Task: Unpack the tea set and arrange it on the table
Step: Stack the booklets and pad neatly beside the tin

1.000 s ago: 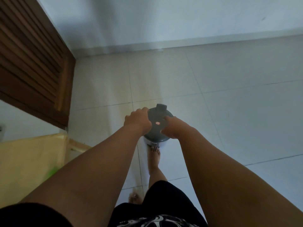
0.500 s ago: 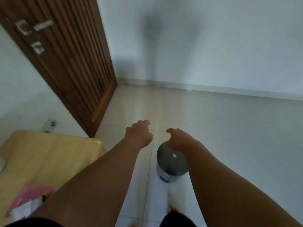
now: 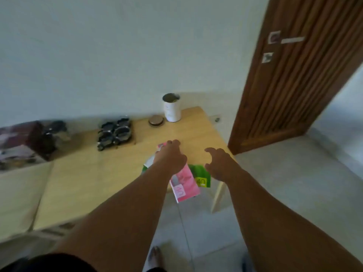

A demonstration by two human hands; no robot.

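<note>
Both hands reach out over the near right corner of the pale wooden worktop (image 3: 82, 185), and neither holds anything. The left hand (image 3: 170, 157) hovers over a flat pink cardboard packet (image 3: 184, 185) that juts past the worktop's edge; its fingers (image 3: 172, 143) are loosely curled and apart, and whether they touch the packet underneath cannot be told. The right hand (image 3: 220, 163) hangs just beside it with fingers spread and bent, above a flat green packet (image 3: 202, 176) lying partly under the pink one. The posture looks like the start of a two-handed gather, probably to clear this loose packaging from the corner.

The tea set itself sits further back: a cluster of small dark round cups on a wooden tray (image 3: 115, 132), blurred but seemingly grouped close together, well apart from the hands. Behind it, near the wall, stand a white cylindrical canister with its top open (image 3: 172, 109) and, just beside it, a round brown lid (image 3: 156, 120) lying flat. A dark, blurred box (image 3: 37, 140) at the far left may be the set's packing.
</note>
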